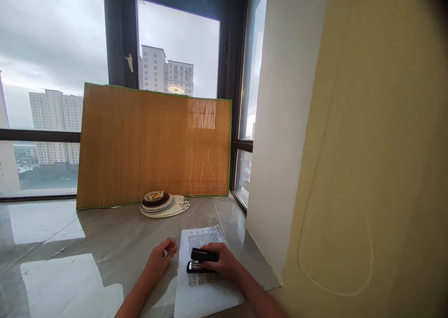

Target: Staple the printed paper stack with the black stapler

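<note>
A sheet of printed paper (pixel 205 290) lies on the glossy marble surface (pixel 105 243) in front of me. My right hand (pixel 224 261) is closed around a black stapler (pixel 199 260) that rests on the paper's left part. My left hand (pixel 161 257) sits just left of the paper's edge with its fingers curled in a loose pinch; what it holds, if anything, is too small to see. Both forearms reach in from the bottom of the view.
A bamboo mat (pixel 154 145) leans upright against the window at the back. A stack of plates (pixel 159 202) lies in front of it. A white wall (pixel 280 136) and a yellow curtain (pixel 378 159) close off the right side.
</note>
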The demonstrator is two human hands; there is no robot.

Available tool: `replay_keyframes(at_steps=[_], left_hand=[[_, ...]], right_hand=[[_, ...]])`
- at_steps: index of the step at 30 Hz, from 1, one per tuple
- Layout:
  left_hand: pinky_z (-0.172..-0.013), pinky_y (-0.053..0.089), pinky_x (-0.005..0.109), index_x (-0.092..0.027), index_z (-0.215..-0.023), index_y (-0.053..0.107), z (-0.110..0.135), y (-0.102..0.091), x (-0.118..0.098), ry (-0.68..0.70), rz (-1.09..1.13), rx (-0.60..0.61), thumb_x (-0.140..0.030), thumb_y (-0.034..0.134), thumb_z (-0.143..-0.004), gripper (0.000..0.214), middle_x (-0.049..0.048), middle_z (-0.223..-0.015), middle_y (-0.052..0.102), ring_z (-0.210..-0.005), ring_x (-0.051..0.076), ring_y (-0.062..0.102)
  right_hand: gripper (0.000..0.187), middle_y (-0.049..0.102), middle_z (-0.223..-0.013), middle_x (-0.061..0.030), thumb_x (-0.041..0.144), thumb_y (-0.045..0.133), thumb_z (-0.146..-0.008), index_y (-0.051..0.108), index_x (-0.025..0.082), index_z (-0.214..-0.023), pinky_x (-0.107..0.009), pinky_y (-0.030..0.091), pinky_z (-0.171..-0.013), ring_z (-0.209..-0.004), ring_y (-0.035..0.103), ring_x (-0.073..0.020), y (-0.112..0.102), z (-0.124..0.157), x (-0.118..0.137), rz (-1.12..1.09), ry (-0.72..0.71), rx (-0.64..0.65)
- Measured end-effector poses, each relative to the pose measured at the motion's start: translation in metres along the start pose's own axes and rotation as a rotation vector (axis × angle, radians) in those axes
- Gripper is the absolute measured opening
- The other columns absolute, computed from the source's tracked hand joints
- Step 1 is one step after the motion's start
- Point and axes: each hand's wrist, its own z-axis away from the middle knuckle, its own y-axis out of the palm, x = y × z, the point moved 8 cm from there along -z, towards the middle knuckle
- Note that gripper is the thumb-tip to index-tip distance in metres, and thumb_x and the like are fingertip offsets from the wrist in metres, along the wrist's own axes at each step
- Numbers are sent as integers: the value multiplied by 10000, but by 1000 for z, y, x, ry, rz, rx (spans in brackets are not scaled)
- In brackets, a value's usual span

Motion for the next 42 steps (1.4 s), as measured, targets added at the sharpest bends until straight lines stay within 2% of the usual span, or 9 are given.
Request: replay_keyframes(at_steps=[4, 8, 13, 16, 21, 27, 33, 36, 42], left_hand=[[-722, 449, 301, -219, -777, 607, -1, 6, 1, 4, 11, 45, -513, 527, -887, 324, 15, -743, 648, -727, 199, 576], [-734, 450, 305, -222, -799, 618, 1, 7, 2, 0, 21, 41, -538, 493, -908, 356, 28, -775, 662, -752, 206, 580], [-710, 447, 297, -223, -764, 605, 1, 3, 7, -8, 48, -11, -514, 517, -891, 329, 15, -736, 646, -717, 199, 576], [-706, 443, 291, -225, -761, 601, 1, 3, 12, -22, 46, -39, -485, 510, -894, 306, 11, -738, 648, -713, 194, 574], [-710, 437, 285, -220, -765, 592, 3, -6, 12, -35, -1, -140, -457, 485, -923, 304, 10, -731, 652, -711, 190, 579], [-721, 449, 313, -206, -864, 640, 32, -94, 39, -216, -113, -637, -462, 473, -906, 309, 46, -793, 695, -735, 221, 625], [-696, 438, 338, -197, -875, 648, 76, -170, 106, -607, -203, -803, -441, 475, -875, 299, 97, -866, 718, -788, 261, 624], [-679, 429, 328, -195, -905, 649, 86, -173, 112, -695, -200, -823, -428, 459, -895, 300, 101, -904, 723, -781, 250, 615], [-706, 455, 310, -203, -836, 664, 70, -155, 97, -545, -211, -658, -436, 467, -893, 311, 61, -836, 734, -790, 239, 644]], right_hand=[[531, 753, -1106, -70, 572, 775, -772, 767, 240, -1186, -379, 514, -918, -1010, 680, -265, -27, 14, -18, -11, 10, -12], [660, 748, -891, -118, 689, 416, -950, 798, 151, -928, -384, 546, -764, -818, 697, -257, -63, -9, -54, 212, 150, -198], [337, 730, -1121, -129, 420, 536, -933, 779, 195, -997, -471, 446, -1059, -1119, 651, -309, -73, -49, -69, 463, 173, -320], [419, 535, -1509, -109, 312, 512, -956, 644, 213, -1342, -476, 293, -1206, -1436, 439, -287, -50, -65, -79, 647, 233, -162], [511, 366, -1615, -210, 299, 407, -1027, 472, 110, -1497, -571, 162, -1238, -1522, 307, -324, -5, -88, -82, 760, 282, 5], [522, 360, -1627, -177, 280, 418, -1021, 420, 130, -1521, -522, 167, -1245, -1528, 297, -303, 104, -139, -45, 729, 165, 101], [567, 311, -1655, -160, 353, 408, -1026, 371, 127, -1545, -536, 158, -1252, -1523, 302, -280, 210, -172, 0, 621, -21, 176], [604, 277, -1667, -166, 350, 412, -1018, 334, 112, -1567, -530, 163, -1258, -1532, 286, -281, 212, -171, 2, 620, -14, 175], [549, 343, -1640, -164, 325, 380, -1022, 411, 139, -1538, -530, 204, -1256, -1526, 312, -270, 167, -142, -13, 642, -5, 175]])
